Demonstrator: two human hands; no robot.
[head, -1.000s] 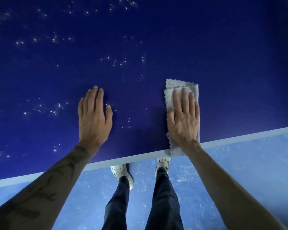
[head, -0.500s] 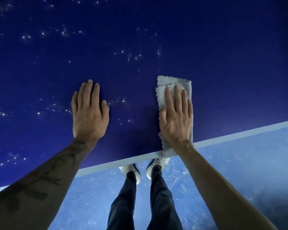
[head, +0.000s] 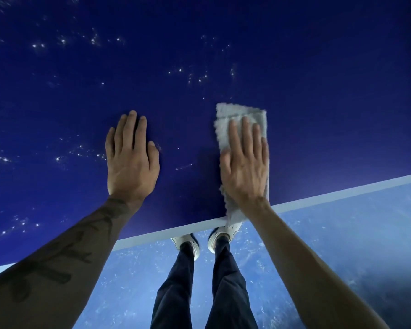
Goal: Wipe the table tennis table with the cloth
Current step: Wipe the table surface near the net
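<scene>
Folded grey cloth [head: 241, 115] lying flat at the near edge of the dark blue surface [head: 318, 91], its near end overhanging the white border. Right hand [head: 244, 167] presses it, fingers straight and together. Left hand [head: 131, 162] rests flat on the bare surface beside it, fingers straight. The cloth appears soft, light and limp; broad palm pressure should drive it better than a pinch.

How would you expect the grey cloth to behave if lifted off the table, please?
Probably floppy: the cloth drapes over the table edge below the right hand. Likely light, since it lies folded flat. Its fuzzy fringe suggests drag, not sliding.
</scene>
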